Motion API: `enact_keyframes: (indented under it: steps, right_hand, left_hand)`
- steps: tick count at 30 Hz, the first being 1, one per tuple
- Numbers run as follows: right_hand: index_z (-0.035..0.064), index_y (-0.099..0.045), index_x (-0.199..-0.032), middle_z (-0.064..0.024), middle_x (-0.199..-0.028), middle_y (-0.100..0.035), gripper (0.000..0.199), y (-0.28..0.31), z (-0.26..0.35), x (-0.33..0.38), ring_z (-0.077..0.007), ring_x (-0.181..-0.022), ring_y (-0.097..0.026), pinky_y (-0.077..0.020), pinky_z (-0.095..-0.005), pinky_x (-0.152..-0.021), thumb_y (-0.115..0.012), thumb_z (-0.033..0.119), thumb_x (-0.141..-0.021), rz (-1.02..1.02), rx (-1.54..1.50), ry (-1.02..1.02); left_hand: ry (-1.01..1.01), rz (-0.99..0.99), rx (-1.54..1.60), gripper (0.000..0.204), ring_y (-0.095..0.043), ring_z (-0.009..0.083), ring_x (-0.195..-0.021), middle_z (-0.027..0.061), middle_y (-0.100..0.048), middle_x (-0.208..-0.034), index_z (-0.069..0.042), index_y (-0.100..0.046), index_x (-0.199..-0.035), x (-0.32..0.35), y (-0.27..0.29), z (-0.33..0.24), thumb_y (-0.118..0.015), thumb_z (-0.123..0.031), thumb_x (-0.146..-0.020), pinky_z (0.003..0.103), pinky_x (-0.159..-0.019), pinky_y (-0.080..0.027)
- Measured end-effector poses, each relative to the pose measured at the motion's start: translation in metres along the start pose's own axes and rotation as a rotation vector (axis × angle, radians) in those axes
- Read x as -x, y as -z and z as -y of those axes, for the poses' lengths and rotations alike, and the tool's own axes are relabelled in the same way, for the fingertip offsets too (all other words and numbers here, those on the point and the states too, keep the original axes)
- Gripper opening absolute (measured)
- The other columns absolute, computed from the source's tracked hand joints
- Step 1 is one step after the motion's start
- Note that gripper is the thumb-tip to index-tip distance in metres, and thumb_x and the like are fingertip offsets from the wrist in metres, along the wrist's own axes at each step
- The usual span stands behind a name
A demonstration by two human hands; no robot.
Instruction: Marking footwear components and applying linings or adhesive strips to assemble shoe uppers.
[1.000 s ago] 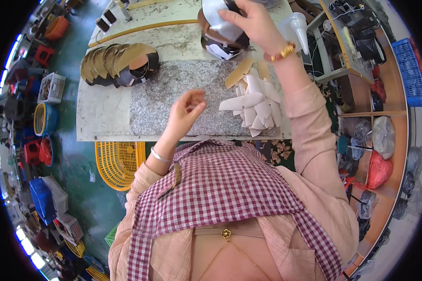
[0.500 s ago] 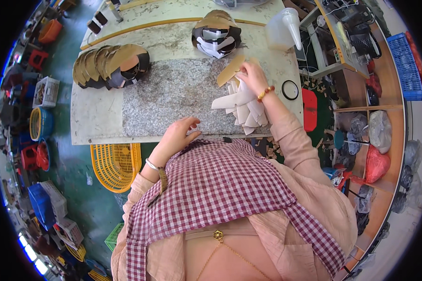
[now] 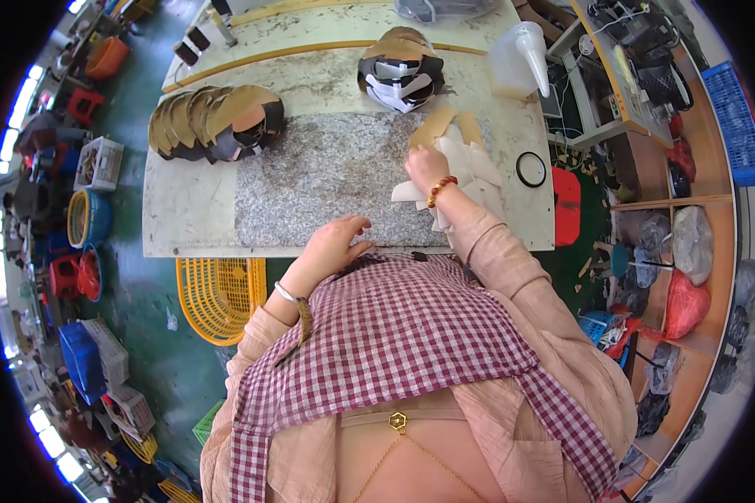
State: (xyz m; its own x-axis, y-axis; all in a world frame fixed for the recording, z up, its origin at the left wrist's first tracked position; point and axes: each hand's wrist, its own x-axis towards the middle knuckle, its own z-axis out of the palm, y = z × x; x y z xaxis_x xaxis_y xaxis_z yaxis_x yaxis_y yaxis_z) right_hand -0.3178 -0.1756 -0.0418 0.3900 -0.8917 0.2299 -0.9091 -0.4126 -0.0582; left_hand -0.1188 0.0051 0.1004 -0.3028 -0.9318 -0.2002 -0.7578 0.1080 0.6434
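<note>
My right hand (image 3: 429, 168) is closed at the near end of a tan, strip-shaped piece (image 3: 430, 128), its fingertips partly hidden. Under and beside that hand lies a loose pile of off-white strip-shaped pieces (image 3: 478, 172), with another tan piece (image 3: 470, 127) at its far end. My left hand (image 3: 335, 243) rests by the table's near edge, fingers loosely bent and apart, with nothing in them. Between the hands and the far side spreads a speckled grey mat (image 3: 319, 180).
Stacked tan-and-black curved pieces (image 3: 214, 121) lie at the left of the table (image 3: 184, 214). A second stack (image 3: 401, 71) in black, white and tan sits at the back. A translucent bottle (image 3: 516, 67) and a black ring (image 3: 530, 169) are right. A yellow basket (image 3: 218, 302) stands below.
My right hand has moved down and nearer to me, from the far end of the pile to its left side. The left hand stays by the table edge. The whole view has shifted slightly.
</note>
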Motion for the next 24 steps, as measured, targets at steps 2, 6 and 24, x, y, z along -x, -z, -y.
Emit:
enact_keyframes:
  steps: [2, 6, 24]
  right_hand:
    - [0.0005, -0.065, -0.086, -0.0139, -0.080, -0.065, 0.024, 0.018, -0.004, 0.001, -0.0272, -0.065, -0.061, -0.0501, -0.0364, -0.064, -0.064, 0.024, -0.084, 0.101, -0.186, -0.054]
    - [-0.0014, -0.066, -0.091, -0.0156, -0.082, -0.067, 0.020, 0.095, 0.014, 0.011, -0.0236, -0.064, -0.063, -0.0514, -0.0326, -0.064, -0.062, 0.018, -0.087, 0.148, -0.620, -0.074]
    - [-0.0031, -0.064, -0.109, -0.0123, -0.090, -0.069, 0.020, 0.185, 0.047, 0.051, -0.0183, -0.083, -0.067, -0.0534, -0.0263, -0.078, -0.056, 0.009, -0.096, 0.611, -1.887, -0.154]
  left_hand:
    - [0.008, -0.009, 0.004, 0.029, -0.064, 0.0269, -0.089, 0.0091, -0.068, -0.099, -0.005, -0.063, -0.110, 0.001, -0.002, 0.002, -0.067, -0.018, -0.084, 0.036, -0.080, -0.052]
    - [-0.127, -0.321, 0.085, 0.027, -0.064, 0.0253, -0.093, 0.0079, -0.068, -0.102, -0.006, -0.066, -0.109, -0.014, 0.003, -0.006, -0.068, -0.012, -0.083, 0.036, -0.082, -0.051]
    - [-0.526, -0.742, -0.048, 0.026, -0.057, 0.0173, -0.086, -0.0004, -0.067, -0.103, -0.010, -0.071, -0.102, -0.018, 0.030, -0.024, -0.069, -0.007, -0.076, 0.027, -0.076, -0.050]
